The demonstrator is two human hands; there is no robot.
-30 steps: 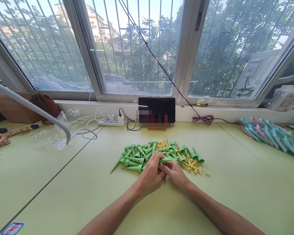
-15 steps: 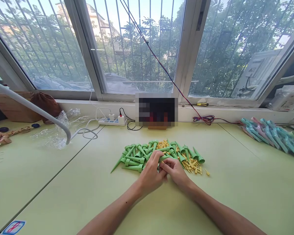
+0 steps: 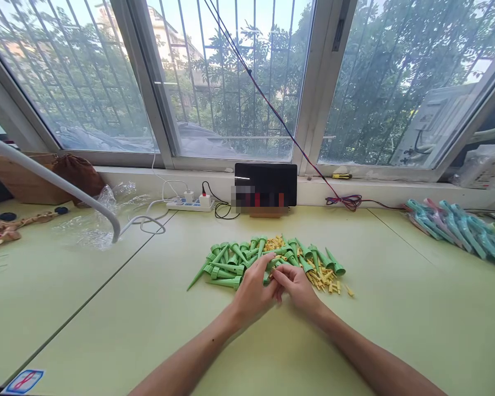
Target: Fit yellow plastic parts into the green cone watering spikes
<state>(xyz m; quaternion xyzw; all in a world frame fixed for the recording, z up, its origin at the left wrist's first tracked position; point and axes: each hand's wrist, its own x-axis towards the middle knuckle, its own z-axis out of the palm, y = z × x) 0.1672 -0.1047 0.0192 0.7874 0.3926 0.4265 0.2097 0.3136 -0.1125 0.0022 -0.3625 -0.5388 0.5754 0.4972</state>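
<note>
My left hand [image 3: 253, 286] is closed, its fingers curled around a green plastic spike, mostly hidden, with a bit of green showing between my hands. Against it, my right hand [image 3: 299, 289] pinches a small yellow plastic piece [image 3: 271, 271], largely covered by the fingertips. The two hands touch in front of a pile on the table. Several hollow green cone spikes [image 3: 227, 282] with ribbed collars lie to the left and behind. More green cones [image 3: 335, 265] and many small yellow pegs [image 3: 324, 280] lie to the right.
The pale yellow-green table [image 3: 127, 324] has a dark seam on the left. Behind the pile stand a black screen [image 3: 266, 184] and a white power strip [image 3: 190, 204]. A grey curved tube [image 3: 66, 184] reaches in from the left. Wrapped teal items [image 3: 457, 225] lie at the right.
My fingers have shifted slightly at the meeting point, and less of the green plastic shows above my right fingertips. The pile looks the same.
</note>
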